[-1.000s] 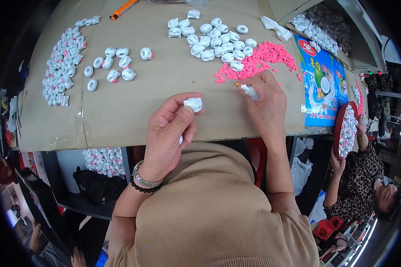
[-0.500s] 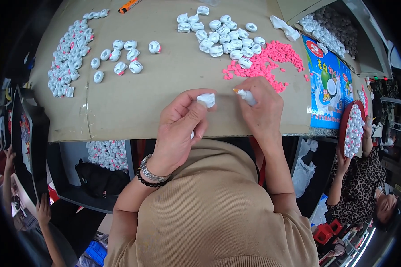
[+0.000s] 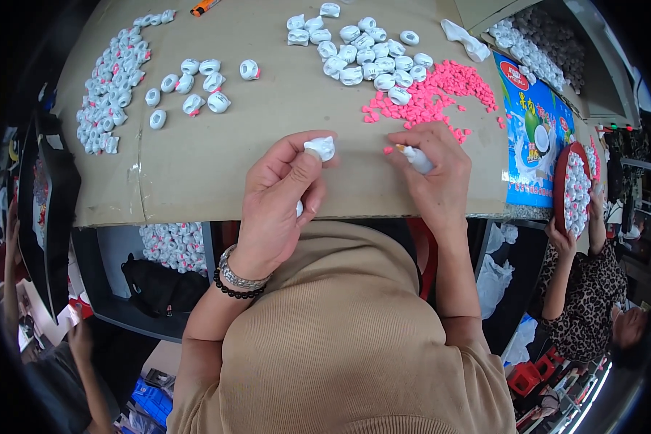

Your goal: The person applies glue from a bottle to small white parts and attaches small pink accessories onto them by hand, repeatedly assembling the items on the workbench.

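My left hand [image 3: 282, 192] pinches a small white moulded piece [image 3: 321, 148] between thumb and forefinger. A second white piece [image 3: 299, 208] peeks out from its curled lower fingers. In my right hand [image 3: 441, 173] is a small white squeeze bottle [image 3: 417, 158] with an orange tip, pointed toward the left hand. At the right fingertips shows a tiny pink piece [image 3: 388, 150]. Just beyond that hand lies a spread of small pink pieces [image 3: 441, 90]. White pieces with dark markings [image 3: 365, 54] are grouped beside the pink ones, some touching them.
White pieces with pink bits [image 3: 112, 83] form a long cluster at the table's left, with several more [image 3: 192, 85] nearer the middle. An orange marker-like object [image 3: 204, 7] lies at the far edge. A co-worker at right holds a red tray [image 3: 566, 188] of white pieces.
My hands have moved slightly apart, the left leftward and the right rightward. The pink piece now shows at my right fingertips. The co-worker's hand at left has shifted.
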A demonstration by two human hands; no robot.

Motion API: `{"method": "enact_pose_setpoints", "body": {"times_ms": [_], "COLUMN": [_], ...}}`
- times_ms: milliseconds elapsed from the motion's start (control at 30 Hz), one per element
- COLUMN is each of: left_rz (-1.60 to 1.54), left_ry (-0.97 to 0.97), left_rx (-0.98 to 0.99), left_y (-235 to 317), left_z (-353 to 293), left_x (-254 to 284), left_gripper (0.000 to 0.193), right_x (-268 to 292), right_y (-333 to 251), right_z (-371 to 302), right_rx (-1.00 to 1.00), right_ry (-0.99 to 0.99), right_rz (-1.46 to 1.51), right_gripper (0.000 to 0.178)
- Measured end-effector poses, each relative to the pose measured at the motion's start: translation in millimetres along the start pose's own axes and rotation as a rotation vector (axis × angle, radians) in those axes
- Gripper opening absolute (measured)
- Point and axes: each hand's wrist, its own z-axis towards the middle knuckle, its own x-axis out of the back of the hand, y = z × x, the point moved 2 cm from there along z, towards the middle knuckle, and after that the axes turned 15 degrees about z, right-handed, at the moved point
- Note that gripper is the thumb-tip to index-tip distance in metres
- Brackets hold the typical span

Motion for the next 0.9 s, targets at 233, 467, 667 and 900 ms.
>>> {"method": "enact_pose_setpoints", "body": {"times_ms": [233, 467, 667, 900], "left_rz": [0.025, 0.039, 0.023, 0.054], "left_ry": [-0.023, -0.042, -0.05, -0.024], "left_rx": [-0.019, -0.033, -0.003, -0.019], "left_y": [-3.6, -5.5, -4.0, -4.5], "left_z": [-1.2, -1.6, -2.0, -1.6], "left_x": [-5.6, -10.7, -11.4, -8.0], "left_gripper": [0.033, 0.032, 0.027, 0.032], "right_x": [-5.1, -8.2, -4.2, -3.3], "right_y": [2.5, 4.7, -1.8, -0.3], "right_z": [-2.4, -6.2, 6.9, 11.2], "right_rx": [0.117, 0.14, -0.1, -0.157], "right_ry": [-0.038, 0.004, -0.089, -0.107], "right_rz": [-0.168, -0.191, -0.11, -0.11], "right_gripper": [0.018, 0.018, 0.017, 0.017]}}
